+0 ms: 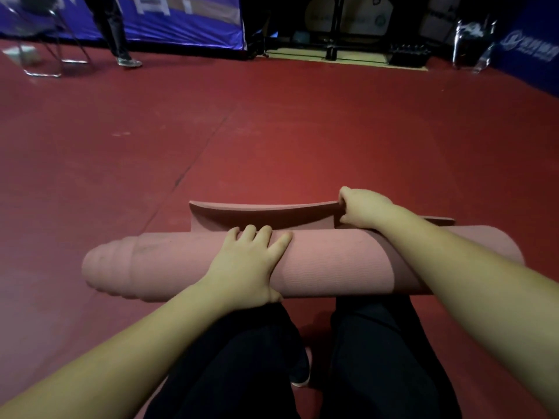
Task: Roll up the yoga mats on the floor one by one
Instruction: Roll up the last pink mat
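A pink yoga mat (332,261) lies almost fully rolled on the red floor just in front of my knees. Its roll is uneven, with layers sticking out at the left end. A short free flap (260,214) of the mat curls up beyond the roll. My left hand (251,267) rests flat on top of the roll near its middle, fingers spread. My right hand (363,208) grips the flap's far edge at the right, fingers curled over it.
Red floor (272,131) stretches ahead with a seam running diagonally. A person's legs (116,31) and metal chair frames (45,55) stand at the far left by blue banners. Dark gym equipment (408,52) lines the back wall.
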`<state>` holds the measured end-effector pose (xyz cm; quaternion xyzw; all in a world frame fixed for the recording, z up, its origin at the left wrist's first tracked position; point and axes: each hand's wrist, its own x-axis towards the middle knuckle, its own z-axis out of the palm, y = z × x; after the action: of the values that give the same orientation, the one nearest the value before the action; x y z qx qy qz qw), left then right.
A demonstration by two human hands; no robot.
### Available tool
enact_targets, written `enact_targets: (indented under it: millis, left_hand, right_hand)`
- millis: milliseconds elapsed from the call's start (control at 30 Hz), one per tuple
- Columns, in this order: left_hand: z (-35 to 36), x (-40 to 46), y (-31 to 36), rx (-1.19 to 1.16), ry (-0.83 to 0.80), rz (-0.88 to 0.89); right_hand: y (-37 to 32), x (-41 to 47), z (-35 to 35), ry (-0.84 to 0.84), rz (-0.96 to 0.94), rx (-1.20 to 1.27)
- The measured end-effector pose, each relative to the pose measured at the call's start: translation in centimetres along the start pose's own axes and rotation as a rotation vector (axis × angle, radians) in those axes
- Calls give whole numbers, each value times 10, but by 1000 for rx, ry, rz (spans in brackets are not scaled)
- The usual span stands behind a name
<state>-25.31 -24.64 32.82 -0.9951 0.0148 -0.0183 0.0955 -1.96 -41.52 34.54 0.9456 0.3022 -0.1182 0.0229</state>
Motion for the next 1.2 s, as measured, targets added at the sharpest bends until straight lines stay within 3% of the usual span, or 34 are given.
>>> enact_targets:
  millis: [300,467,700,900,967,1100,1133,1200]
  left_hand:
    - [-5,16,-11,-111,-97,-15]
    - [-2,31,-21,-157,-54,-45]
    - [14,57,-35,-214,12,-129]
    - [15,78,-40,-307,-132,-156]
    - [15,81,-41,-320,-132,-179]
    - [16,90,-48,-364,-157,-243]
    - [17,92,-50,-375,-167,-252]
    - [18,96,-53,-399,-191,-265]
  right_hand:
    - [-1,28,6,159,0,-273]
    - [1,17,-5,181,-42,53]
    - [13,-32,0,195,-78,124]
    - [23,-51,18,218,-47,251]
    - [21,-59,20,208,-56,367]
    - [-13,-93,46,491,22,756]
    - [-27,-103,56,500,108,924]
    - [-54,-116,74,318,365,1533]
